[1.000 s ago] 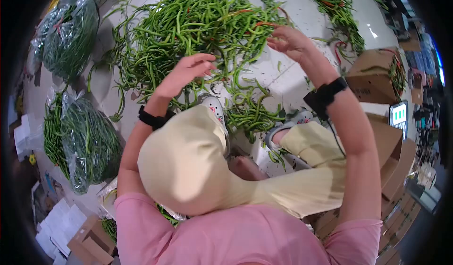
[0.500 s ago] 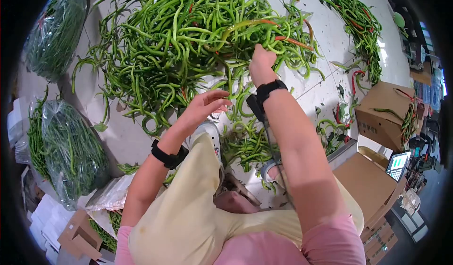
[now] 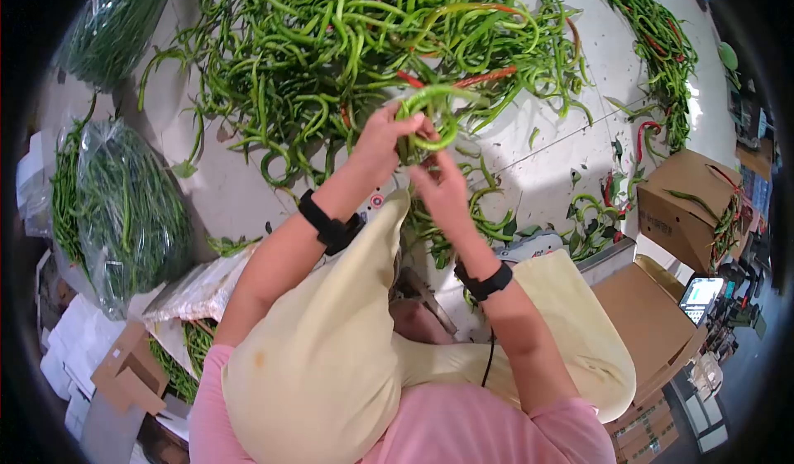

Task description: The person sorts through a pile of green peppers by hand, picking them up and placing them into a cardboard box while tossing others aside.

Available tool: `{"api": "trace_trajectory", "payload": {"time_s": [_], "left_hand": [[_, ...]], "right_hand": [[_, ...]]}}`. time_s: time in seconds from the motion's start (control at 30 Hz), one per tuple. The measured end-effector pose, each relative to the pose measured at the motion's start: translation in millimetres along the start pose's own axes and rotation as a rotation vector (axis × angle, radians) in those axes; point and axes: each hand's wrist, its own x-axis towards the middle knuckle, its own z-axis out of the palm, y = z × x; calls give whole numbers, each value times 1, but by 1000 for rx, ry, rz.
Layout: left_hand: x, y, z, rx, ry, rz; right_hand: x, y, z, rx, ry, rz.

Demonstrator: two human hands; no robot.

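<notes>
Near the middle of the frame, the left hand (image 3: 382, 140) is clasping a few curled green peppers (image 3: 432, 93), its thumb and fingers pressing on them from the left, so their looping ends are sticking out to the right. That grip seems to be leaving the stems side exposed to the right hand (image 3: 445, 195), which is sitting just below, fingers pointing up at the bunch. It is blurring, so I cannot tell whether it is gripping a pepper or only touching. The two hands are nearly meeting, probably to steady such springy, twisted pods.

The heap of peppers (image 3: 331, 59) is spreading over the floor (image 3: 542, 166) across the upper middle, apparently for easy reach from a low seat; the knees (image 3: 322, 340) are parting below it, giving the forearms room. A separate strip of peppers (image 3: 649, 46) is lying at upper right, perhaps being kept apart from the heap. At left, a clear bag (image 3: 132, 216) is holding other pods together, while a cardboard box (image 3: 682, 195) is standing at right.
</notes>
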Motion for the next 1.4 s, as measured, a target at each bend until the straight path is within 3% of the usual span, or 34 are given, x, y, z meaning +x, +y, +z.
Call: {"api": "trace_trajectory", "payload": {"time_s": [0.03,0.1,0.17,0.27,0.33,0.43,0.53,0.63,0.77,0.87,0.97,1.03,1.23,1.37,1.4], "left_hand": [[2,0,-5,-90,-5,23],[7,2,-13,-266,-24,74],[8,5,-14,-375,-37,44],[9,9,-21,-502,-84,15],[7,8,-28,-569,-116,11],[5,10,-34,-664,-185,23],[1,16,-26,-650,-71,7],[1,15,-26,-500,-13,-1],[-9,4,-10,-105,89,-4],[-15,0,-6,174,124,9],[-15,2,-21,-44,130,60],[-17,8,-27,-198,154,55],[-12,14,-18,-431,134,55],[-20,18,-33,-598,29,99],[-21,19,-35,-629,37,112]], "right_hand": [[3,-3,-4,298,-59,210],[13,-15,-17,823,38,396],[25,-11,-33,1021,-1,374],[50,11,-47,739,215,354],[71,47,-55,409,524,336],[103,73,-62,215,641,465],[108,80,-77,289,447,486],[68,55,-56,307,398,394],[-5,13,-10,-170,-4,212],[-7,1,-4,-312,-340,-56],[40,5,-22,-218,-28,-255],[90,10,-47,-537,160,-605],[146,23,-91,-1336,-240,-592],[125,-19,-126,-959,-125,-709],[119,-27,-141,-772,-89,-638]]}}
